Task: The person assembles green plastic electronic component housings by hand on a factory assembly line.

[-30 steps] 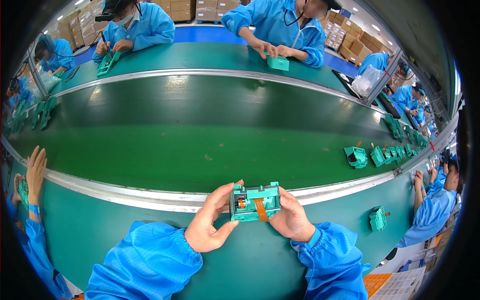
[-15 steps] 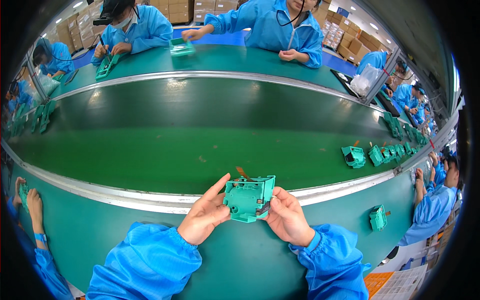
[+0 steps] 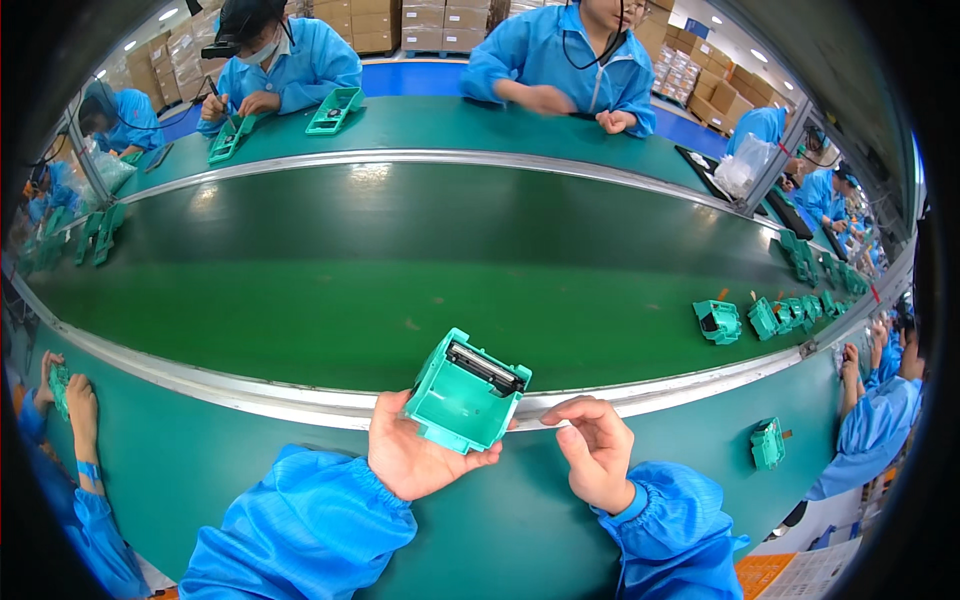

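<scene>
A green plastic housing rests tilted in my left hand, which grips it from below and the left side. Its open hollow faces me, and a black part with a silver bar runs along its upper edge. To the right of the housing, my right hand is off it, with curled fingers and a gap between thumb and forefinger; I see nothing held there. Both hands are above the near bench, by its metal rail.
Beyond the metal rail lies a green conveyor belt. Similar housings line its right side; another housing sits on the bench at right. Co-workers sit across and on both sides. An orange crate is at lower right.
The housing has turned over to show its black and silver part. My right hand has let go and moved right. Across the belt, a co-worker has set down a green tray-like part and drawn back.
</scene>
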A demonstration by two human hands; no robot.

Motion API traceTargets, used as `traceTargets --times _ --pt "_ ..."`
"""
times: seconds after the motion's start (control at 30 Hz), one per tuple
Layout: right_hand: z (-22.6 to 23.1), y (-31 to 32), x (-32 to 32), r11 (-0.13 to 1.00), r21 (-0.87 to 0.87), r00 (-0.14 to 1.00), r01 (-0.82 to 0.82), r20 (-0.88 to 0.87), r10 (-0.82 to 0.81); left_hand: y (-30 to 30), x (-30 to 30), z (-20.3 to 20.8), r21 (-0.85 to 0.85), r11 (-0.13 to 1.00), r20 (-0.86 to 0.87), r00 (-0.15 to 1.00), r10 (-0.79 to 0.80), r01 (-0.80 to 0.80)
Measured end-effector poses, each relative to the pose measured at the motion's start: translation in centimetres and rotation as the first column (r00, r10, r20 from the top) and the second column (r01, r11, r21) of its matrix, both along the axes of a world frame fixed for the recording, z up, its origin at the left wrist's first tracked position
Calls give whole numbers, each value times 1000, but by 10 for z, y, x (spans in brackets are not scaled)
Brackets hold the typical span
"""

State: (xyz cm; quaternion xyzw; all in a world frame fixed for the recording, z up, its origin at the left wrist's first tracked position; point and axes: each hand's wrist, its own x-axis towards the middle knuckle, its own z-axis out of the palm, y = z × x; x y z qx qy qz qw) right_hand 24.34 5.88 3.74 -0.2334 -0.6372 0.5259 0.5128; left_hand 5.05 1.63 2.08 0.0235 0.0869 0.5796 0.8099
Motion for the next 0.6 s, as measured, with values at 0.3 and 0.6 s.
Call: traceTargets --times 0.3,0.6 --pt "-5 9 -1 998 -39 997 53 57 -51 -2 1 8 35 999 117 992 -41 37" --pt "9 85 57 808 143 807 572 83 -585 -71 -117 54 432 850 -889 -303 344 -302"
